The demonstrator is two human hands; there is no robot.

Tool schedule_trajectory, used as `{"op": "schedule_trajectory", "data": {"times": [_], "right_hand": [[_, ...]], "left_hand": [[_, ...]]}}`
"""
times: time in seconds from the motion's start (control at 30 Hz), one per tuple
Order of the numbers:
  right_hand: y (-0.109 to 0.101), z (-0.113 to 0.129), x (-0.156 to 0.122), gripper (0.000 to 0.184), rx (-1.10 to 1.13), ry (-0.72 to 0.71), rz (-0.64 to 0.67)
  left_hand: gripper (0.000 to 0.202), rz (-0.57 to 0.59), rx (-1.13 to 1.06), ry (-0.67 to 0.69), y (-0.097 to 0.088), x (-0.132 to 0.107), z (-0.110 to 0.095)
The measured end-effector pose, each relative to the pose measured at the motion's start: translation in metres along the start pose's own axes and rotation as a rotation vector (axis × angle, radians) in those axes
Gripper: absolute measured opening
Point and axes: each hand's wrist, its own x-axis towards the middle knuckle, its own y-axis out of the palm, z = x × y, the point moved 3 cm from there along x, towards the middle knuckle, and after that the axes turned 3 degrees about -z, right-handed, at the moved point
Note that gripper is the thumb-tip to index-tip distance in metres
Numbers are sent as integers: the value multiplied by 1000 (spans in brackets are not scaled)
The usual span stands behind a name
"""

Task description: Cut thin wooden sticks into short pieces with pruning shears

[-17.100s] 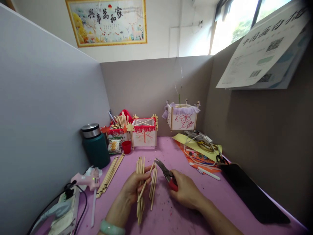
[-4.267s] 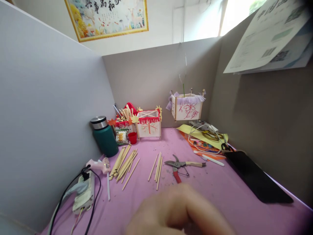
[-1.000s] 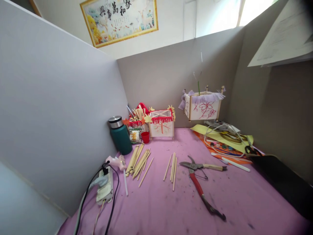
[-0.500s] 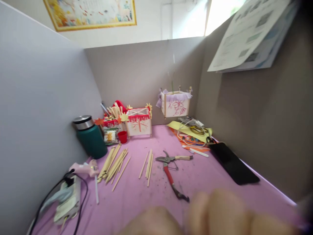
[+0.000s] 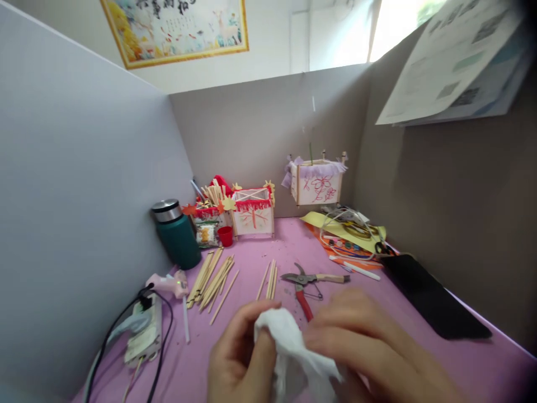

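Low in the middle, a crumpled white tissue (image 5: 285,336) is between my two hands above the pink tabletop. My left hand (image 5: 243,358) is closed on it, thumb in front and fingers curled behind. My right hand (image 5: 369,347), blurred by motion, has its fingers bent over the tissue's right side. Just beyond lie pruning shears (image 5: 308,280) with spread handles, one wooden and one red; my right hand hides the red handle's end. A few thin wooden sticks (image 5: 272,280) lie left of the shears, their near ends close to my left hand.
More sticks (image 5: 213,285) lie to the left beside a pink glue gun (image 5: 172,284), a power strip (image 5: 145,336) and a green bottle (image 5: 178,240). Decorated boxes (image 5: 254,215) stand at the back. A black phone (image 5: 436,296) and craft supplies (image 5: 348,235) lie right. Grey partitions (image 5: 260,129) enclose the table.
My hands have risen into view from the bottom edge, and the white tissue now shows between them. The camera view has turned slightly left, so the table items appear farther right.
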Motion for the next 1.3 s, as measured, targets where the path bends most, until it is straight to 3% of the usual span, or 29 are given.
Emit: {"op": "schedule_trajectory", "data": {"times": [0.13, 0.2, 0.27, 0.33, 0.47, 0.57, 0.67, 0.73, 0.8, 0.87, 0.93, 1.0, 1.17, 1.3], "right_hand": [[24, -23, -9, 29, 18, -13, -61], [37, -31, -17, 32, 40, -14, -17], [43, -39, -24, 35, 45, -20, 44], [41, -52, -29, 35, -17, 3, 70], [29, -95, -41, 28, -188, 139, 163], [30, -123, -56, 26, -278, 240, 367], [37, -137, -72, 28, -323, 323, 547], [42, -141, -77, 28, -348, 345, 614], [47, -145, -78, 28, -399, 354, 636], [50, -151, -76, 28, -465, 377, 650], [53, -157, -72, 31, -512, 417, 683], [56, -161, -68, 33, -522, 450, 732], [67, -169, -63, 35, -542, 522, 818], [73, -177, -59, 24, -600, 516, 730]], "left_hand": [[46, 181, -54, -60, 16, 14, -8], [39, 227, 37, 0, 20, 18, -8], [28, 191, 181, 122, 15, 27, -11], [22, 102, 388, 296, 0, 43, -22], [28, -259, 926, 757, -53, 88, -70], [36, -492, 1377, 720, -94, 123, -97], [36, -557, 1756, 613, -111, 139, -101], [35, -495, 1822, 604, -106, 140, -91], [31, -298, 1788, 554, -92, 140, -71], [30, -53, 1756, 405, -75, 142, -45], [28, 74, 1750, 264, -61, 145, -20], [24, 142, 1744, 212, -46, 146, 0], [25, 299, 1658, 267, -4, 135, 32], [30, 319, 1663, 280, 21, 127, 39]]}}
